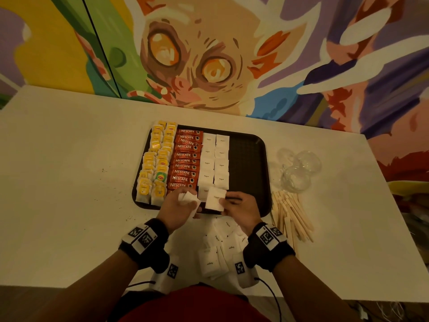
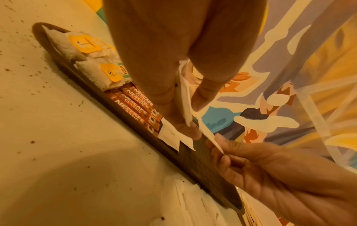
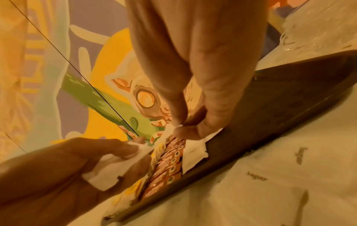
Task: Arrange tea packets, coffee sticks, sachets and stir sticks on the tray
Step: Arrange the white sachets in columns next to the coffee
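Note:
A dark tray (image 1: 248, 159) holds two columns of yellow-tagged tea packets (image 1: 154, 163), a column of red coffee sticks (image 1: 185, 159) and two columns of white sugar sachets (image 1: 214, 161). My left hand (image 1: 183, 203) grips a small stack of white sachets (image 1: 188, 198) over the tray's near edge. My right hand (image 1: 232, 203) pinches one white sachet (image 1: 215, 198) by its edge, just above the near end of the sachet columns. In the right wrist view the right thumb and forefinger (image 3: 185, 126) pinch that sachet's rim, and the left hand (image 3: 108, 165) clutches its stack (image 3: 108, 171).
Loose sugar sachets (image 1: 218, 249) lie on the white table in front of the tray. Wooden stir sticks (image 1: 290, 214) lie in a bunch right of the tray. Clear glass cups (image 1: 297, 170) stand beyond them. The painted wall rises behind the table.

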Demonstrator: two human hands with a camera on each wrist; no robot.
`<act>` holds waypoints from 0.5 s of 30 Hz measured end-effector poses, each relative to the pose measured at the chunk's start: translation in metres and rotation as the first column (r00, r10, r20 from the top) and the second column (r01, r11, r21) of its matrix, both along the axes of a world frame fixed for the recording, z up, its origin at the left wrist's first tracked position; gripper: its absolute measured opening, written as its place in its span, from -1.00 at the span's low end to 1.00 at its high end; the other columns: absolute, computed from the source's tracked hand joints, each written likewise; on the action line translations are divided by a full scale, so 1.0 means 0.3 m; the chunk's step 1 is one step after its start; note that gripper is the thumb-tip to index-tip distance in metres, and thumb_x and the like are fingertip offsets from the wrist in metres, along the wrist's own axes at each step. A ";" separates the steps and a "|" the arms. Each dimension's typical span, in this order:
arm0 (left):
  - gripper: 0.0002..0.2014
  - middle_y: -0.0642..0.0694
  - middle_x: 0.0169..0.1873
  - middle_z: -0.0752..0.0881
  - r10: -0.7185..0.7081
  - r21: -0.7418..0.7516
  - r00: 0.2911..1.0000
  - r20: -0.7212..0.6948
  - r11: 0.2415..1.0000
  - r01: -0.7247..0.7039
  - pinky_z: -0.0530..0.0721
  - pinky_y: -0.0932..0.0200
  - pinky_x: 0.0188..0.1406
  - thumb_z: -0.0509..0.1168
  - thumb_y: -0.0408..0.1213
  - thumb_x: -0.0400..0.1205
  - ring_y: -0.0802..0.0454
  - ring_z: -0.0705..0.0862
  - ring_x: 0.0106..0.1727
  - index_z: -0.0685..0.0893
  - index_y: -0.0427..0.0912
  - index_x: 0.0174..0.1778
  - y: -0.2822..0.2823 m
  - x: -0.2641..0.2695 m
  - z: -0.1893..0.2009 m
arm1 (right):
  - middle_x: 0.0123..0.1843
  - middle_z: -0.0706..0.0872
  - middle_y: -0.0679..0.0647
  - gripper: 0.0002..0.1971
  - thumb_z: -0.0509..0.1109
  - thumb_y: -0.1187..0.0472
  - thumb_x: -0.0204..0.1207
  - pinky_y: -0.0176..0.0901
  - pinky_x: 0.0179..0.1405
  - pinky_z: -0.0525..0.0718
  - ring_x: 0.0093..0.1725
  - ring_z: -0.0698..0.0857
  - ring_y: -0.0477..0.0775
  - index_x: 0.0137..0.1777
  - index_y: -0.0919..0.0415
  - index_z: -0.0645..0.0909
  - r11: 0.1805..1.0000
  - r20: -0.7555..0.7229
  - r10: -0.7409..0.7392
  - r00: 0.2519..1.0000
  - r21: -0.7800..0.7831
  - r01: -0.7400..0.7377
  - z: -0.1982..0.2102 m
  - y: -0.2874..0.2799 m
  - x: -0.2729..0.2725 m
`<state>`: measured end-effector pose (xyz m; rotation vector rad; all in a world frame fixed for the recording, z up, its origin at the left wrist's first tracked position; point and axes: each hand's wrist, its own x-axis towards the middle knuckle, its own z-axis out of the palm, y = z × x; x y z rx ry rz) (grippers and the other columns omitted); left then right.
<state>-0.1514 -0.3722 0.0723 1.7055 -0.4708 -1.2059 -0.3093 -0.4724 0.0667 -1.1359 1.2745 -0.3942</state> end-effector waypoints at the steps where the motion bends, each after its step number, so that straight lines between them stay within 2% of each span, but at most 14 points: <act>1: -0.73 -0.22 0.22 0.56 0.006 0.011 1.000 -0.022 1.000 -0.006 0.81 -0.21 -0.05 0.31 -0.58 0.58 -0.20 0.74 0.05 0.63 -0.10 0.04 0.003 0.001 0.003 | 0.05 0.76 0.08 -0.68 0.52 0.33 0.50 -0.16 -0.15 0.82 -0.14 0.80 -0.04 0.25 0.27 0.64 0.999 -0.075 -0.021 0.997 -0.038 0.018 -0.014 -0.019 -0.004; 3: -0.70 -0.24 0.22 0.54 0.005 0.015 0.999 -0.037 1.000 -0.004 0.81 -0.17 -0.08 0.29 -0.60 0.59 -0.19 0.75 0.02 0.60 -0.08 0.04 0.007 0.001 0.006 | 0.02 0.78 0.05 -0.71 0.55 0.27 0.50 -0.08 -0.06 0.83 -0.21 0.82 -0.03 0.21 0.22 0.69 0.995 -0.208 -0.043 0.977 -0.096 0.024 -0.039 -0.055 -0.011; 4: -0.70 -0.25 0.21 0.55 0.008 0.016 0.999 -0.041 1.000 -0.007 0.82 -0.16 -0.10 0.29 -0.60 0.59 -0.19 0.75 0.01 0.60 -0.08 0.05 0.010 0.002 0.007 | 0.04 0.79 0.06 -0.72 0.55 0.25 0.50 -0.11 -0.07 0.83 -0.24 0.82 -0.02 0.20 0.22 0.70 0.993 -0.248 -0.047 0.968 -0.116 0.019 -0.050 -0.069 -0.011; 8: -0.72 -0.25 0.17 0.59 0.018 0.031 0.999 -0.041 0.999 -0.017 0.82 0.00 -0.23 0.32 -0.57 0.59 -0.18 0.76 -0.02 0.60 -0.08 0.06 0.022 0.005 0.009 | 0.06 0.81 0.13 -0.76 0.53 0.27 0.52 -0.38 -0.32 0.70 -0.35 0.76 -0.10 0.18 0.24 0.71 0.982 -0.353 -0.014 0.936 -0.182 -0.053 -0.077 -0.099 0.002; 10: -0.73 -0.25 0.13 0.61 0.030 0.024 0.998 -0.054 0.999 -0.028 0.81 0.02 -0.24 0.32 -0.56 0.59 -0.17 0.76 -0.04 0.60 -0.11 0.07 0.027 0.008 0.011 | 0.08 0.81 0.13 -0.76 0.52 0.28 0.52 -0.46 -0.42 0.62 -0.39 0.73 -0.14 0.17 0.25 0.71 0.981 -0.380 0.007 0.925 -0.179 -0.081 -0.087 -0.109 0.013; 13: -0.73 -0.19 0.07 0.63 0.039 0.028 0.998 -0.047 0.999 -0.038 0.82 -0.03 -0.20 0.33 -0.56 0.60 -0.16 0.76 -0.06 0.59 -0.15 0.12 0.035 0.016 0.013 | 0.09 0.80 0.12 -0.77 0.52 0.29 0.53 -0.50 -0.49 0.56 -0.38 0.73 -0.13 0.16 0.25 0.70 0.981 -0.419 0.035 0.907 -0.161 -0.112 -0.099 -0.127 0.035; 15: -0.72 -0.14 0.06 0.61 0.034 0.034 0.999 -0.029 0.999 -0.033 0.82 -0.04 -0.19 0.33 -0.54 0.60 -0.14 0.76 -0.06 0.58 -0.17 0.16 0.040 0.019 0.014 | 0.10 0.79 0.14 -0.77 0.52 0.28 0.53 -0.47 -0.49 0.57 -0.27 0.78 -0.03 0.17 0.25 0.70 0.982 -0.449 0.042 0.893 -0.145 -0.119 -0.110 -0.135 0.047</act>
